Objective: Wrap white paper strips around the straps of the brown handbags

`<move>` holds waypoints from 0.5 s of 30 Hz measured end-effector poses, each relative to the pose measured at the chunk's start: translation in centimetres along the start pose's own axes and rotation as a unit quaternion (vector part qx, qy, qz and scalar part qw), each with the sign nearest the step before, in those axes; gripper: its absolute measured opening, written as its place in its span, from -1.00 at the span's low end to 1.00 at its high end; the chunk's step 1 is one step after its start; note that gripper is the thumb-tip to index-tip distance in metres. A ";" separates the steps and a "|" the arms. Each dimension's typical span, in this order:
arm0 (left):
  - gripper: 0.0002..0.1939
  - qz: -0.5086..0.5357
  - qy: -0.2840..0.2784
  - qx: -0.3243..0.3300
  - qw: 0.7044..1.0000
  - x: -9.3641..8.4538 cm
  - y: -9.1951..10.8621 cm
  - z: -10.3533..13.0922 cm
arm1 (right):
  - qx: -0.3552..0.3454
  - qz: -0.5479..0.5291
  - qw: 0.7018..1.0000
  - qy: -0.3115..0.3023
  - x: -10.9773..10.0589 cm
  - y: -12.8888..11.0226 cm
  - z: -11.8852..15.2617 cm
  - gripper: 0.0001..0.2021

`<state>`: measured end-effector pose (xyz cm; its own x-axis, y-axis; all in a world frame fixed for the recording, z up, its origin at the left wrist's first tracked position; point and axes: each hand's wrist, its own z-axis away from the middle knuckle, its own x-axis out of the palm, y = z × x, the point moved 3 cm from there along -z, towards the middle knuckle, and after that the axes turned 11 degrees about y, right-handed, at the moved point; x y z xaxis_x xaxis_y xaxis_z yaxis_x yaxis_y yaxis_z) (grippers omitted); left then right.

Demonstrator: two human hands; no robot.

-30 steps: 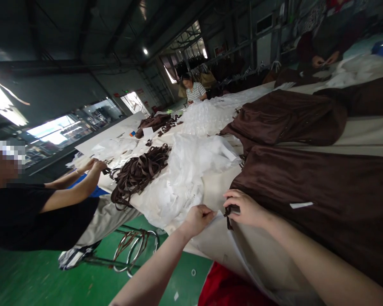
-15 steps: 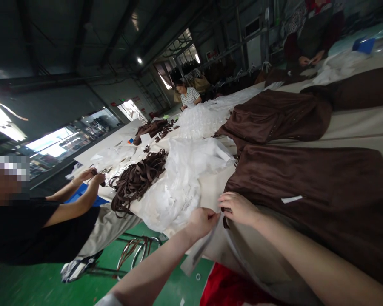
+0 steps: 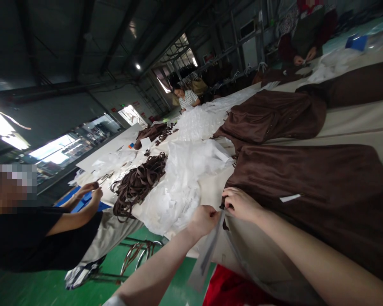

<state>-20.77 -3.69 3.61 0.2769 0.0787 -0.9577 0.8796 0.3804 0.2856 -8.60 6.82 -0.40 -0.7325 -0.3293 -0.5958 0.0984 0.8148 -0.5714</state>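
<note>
A dark brown satin-like garment (image 3: 309, 174) lies on the table in front of me, with a small white label (image 3: 290, 198) on it. At its near left corner my right hand (image 3: 241, 205) is closed, with curled fingers on the cloth edge. Just left of it my left hand (image 3: 204, 219) is closed in a pinch, thumb towards the right hand. A pale translucent strip (image 3: 207, 254) hangs from between the hands past the table edge. The exact grip at the fingertips is partly hidden.
Clear plastic bags (image 3: 185, 170) and a heap of brown straps (image 3: 140, 180) lie to the left. Another brown garment (image 3: 271, 114) is farther back. A co-worker (image 3: 41, 229) works at the left; others sit across the table. Red cloth (image 3: 232, 289) hangs below my arms.
My right hand's fingers have curled in tighter at the garment's corner. The pale strip hangs slightly farther right. The co-worker's hands at the left have moved lower.
</note>
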 end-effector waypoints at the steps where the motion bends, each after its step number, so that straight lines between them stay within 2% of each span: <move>1: -0.62 -0.007 -0.003 0.003 1.000 0.0 0.0 -0.2 | 0.002 -0.001 1.000 0.002 0.0 0.0 0.0 -0.88; 7: -0.63 -0.043 -0.016 0.022 0.999 0.0 -0.1 -1.4 | 0.000 -0.012 1.000 -0.006 0.1 -0.1 -0.1 -0.78; 15: -0.64 -0.064 -0.036 0.039 0.997 0.8 0.1 -2.9 | 0.019 -0.026 0.999 -0.017 0.2 0.1 0.0 -0.79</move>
<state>-21.58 -0.92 2.81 0.1852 -0.0334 -0.9821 0.9362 0.3099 0.1660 -8.76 6.80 -0.59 -0.7138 -0.3880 -0.5831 0.0868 0.7771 -0.6234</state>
